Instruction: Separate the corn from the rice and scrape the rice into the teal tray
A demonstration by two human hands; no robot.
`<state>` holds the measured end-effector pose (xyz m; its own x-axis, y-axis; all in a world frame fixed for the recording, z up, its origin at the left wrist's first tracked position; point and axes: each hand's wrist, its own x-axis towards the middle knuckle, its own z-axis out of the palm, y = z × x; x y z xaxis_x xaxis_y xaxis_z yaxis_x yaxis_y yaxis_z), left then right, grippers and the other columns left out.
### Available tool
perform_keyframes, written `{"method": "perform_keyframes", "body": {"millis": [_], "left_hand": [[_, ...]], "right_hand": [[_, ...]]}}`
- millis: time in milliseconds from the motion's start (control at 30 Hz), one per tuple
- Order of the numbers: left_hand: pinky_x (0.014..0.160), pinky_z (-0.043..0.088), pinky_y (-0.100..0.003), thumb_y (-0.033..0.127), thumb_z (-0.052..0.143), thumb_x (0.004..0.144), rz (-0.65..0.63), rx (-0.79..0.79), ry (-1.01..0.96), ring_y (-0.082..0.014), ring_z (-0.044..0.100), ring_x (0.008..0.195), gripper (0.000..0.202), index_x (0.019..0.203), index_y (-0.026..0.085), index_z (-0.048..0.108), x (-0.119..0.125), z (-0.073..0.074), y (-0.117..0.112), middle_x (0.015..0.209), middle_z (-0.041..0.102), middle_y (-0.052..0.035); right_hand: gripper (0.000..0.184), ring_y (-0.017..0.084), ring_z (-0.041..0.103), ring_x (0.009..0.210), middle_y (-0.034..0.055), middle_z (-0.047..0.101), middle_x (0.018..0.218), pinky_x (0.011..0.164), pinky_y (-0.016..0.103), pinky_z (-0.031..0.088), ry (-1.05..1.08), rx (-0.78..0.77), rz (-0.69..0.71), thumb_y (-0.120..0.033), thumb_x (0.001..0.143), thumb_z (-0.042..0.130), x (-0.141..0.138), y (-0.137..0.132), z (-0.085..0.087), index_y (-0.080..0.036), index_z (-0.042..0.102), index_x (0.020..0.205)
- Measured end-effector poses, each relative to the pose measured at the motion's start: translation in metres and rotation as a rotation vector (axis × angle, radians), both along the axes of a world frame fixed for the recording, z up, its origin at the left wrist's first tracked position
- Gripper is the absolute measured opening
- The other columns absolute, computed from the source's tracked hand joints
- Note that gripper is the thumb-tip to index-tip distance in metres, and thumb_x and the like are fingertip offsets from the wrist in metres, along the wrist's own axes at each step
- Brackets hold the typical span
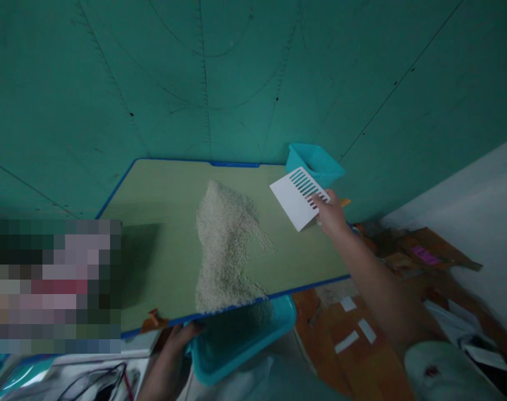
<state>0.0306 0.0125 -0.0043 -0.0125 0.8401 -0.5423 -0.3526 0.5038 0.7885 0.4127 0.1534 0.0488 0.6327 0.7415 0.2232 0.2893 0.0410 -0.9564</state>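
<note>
A long heap of pale, rice-like grain (224,245) lies across the middle of the yellowish tabletop (165,189) and reaches its blue front edge. My left hand (176,353) is closed around the left end of a teal basin (232,362), held just below that edge. Some grain shows at the basin's back right side. To the right, my right hand (330,214) grips a white slotted card (293,200) by its slotted end, above the tabletop and apart from the heap. Behind the card, a small teal container (315,159) stands at the table's back right corner.
A green wall (236,83) rises behind the table. Flattened cardboard (437,250) lies at the right, with brown floor (349,367) below. At lower left are dark cables (115,376) on a pale surface. A pixelated patch hides the left side.
</note>
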Motion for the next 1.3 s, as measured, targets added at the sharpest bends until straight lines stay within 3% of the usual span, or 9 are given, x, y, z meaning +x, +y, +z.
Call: {"method": "perform_keyframes", "body": {"millis": [133, 300, 533, 733, 1000, 1133, 1300], "left_hand": [[0.094, 0.056, -0.047, 0.024, 0.078, 0.055, 0.019, -0.023, -0.011, -0.0391, 0.067, 0.117, 0.025, 0.08, 0.024, 0.076, -0.001, -0.004, 0.002, 0.089, 0.081, -0.004], [0.095, 0.056, -0.048, 0.023, 0.078, 0.054, 0.046, -0.002, -0.013, -0.0393, 0.067, 0.117, 0.033, 0.087, 0.025, 0.077, -0.003, -0.004, 0.002, 0.091, 0.082, -0.0033], [0.089, 0.058, -0.044, 0.022, 0.075, 0.062, -0.003, -0.086, -0.028, -0.036, 0.071, 0.109, 0.029, 0.091, 0.024, 0.078, -0.003, -0.001, -0.001, 0.097, 0.083, -0.0025], [0.082, 0.06, -0.044, 0.024, 0.081, 0.058, 0.022, -0.142, -0.033, -0.0363, 0.075, 0.096, 0.029, 0.087, 0.02, 0.078, -0.003, -0.002, -0.003, 0.082, 0.082, -0.0033], [0.081, 0.059, -0.039, 0.026, 0.078, 0.061, -0.035, -0.142, -0.043, -0.0349, 0.072, 0.106, 0.019, 0.08, 0.022, 0.077, -0.006, -0.008, 0.0, 0.083, 0.082, -0.0026], [0.082, 0.059, -0.04, 0.026, 0.077, 0.06, -0.042, -0.139, -0.044, -0.0353, 0.072, 0.108, 0.018, 0.078, 0.022, 0.076, -0.004, -0.006, 0.0, 0.09, 0.083, -0.0033], [0.087, 0.059, -0.041, 0.02, 0.077, 0.055, 0.005, -0.092, -0.042, -0.0362, 0.071, 0.109, 0.027, 0.082, 0.022, 0.076, 0.001, -0.002, 0.002, 0.101, 0.082, -0.0039]], "right_hand": [[0.034, 0.016, 0.055, 0.061, -0.0044, 0.056, 0.066, 0.06, 0.031, 0.042, 0.001, -0.037, 0.05, -0.047, 0.066, 0.072, -0.01, 0.018, -0.005, -0.024, 0.049, 0.077], [0.033, 0.017, 0.059, 0.063, -0.0021, 0.062, 0.068, 0.061, 0.032, 0.044, 0.009, -0.065, 0.186, -0.048, 0.066, 0.072, -0.038, 0.012, -0.008, -0.024, 0.052, 0.078], [0.038, 0.017, 0.058, 0.06, -0.0013, 0.063, 0.067, 0.06, 0.032, 0.044, 0.031, -0.109, 0.263, -0.054, 0.066, 0.072, -0.06, -0.021, -0.006, -0.024, 0.053, 0.078], [0.038, 0.018, 0.06, 0.06, -0.0017, 0.063, 0.066, 0.06, 0.031, 0.045, 0.006, -0.147, 0.317, -0.056, 0.071, 0.07, -0.074, -0.055, 0.003, -0.024, 0.053, 0.081], [0.031, 0.017, 0.061, 0.062, -0.0006, 0.067, 0.071, 0.058, 0.028, 0.045, -0.077, -0.238, 0.372, -0.052, 0.083, 0.066, -0.1, -0.109, 0.018, -0.024, 0.055, 0.087], [0.027, 0.016, 0.061, 0.062, -0.0012, 0.067, 0.07, 0.058, 0.028, 0.046, -0.099, -0.201, 0.325, -0.048, 0.083, 0.068, -0.094, -0.116, 0.028, -0.024, 0.057, 0.085], [0.037, 0.017, 0.061, 0.058, -0.0012, 0.069, 0.069, 0.057, 0.029, 0.046, -0.029, -0.139, 0.166, -0.054, 0.074, 0.076, -0.052, -0.108, 0.021, -0.024, 0.056, 0.083]]}}
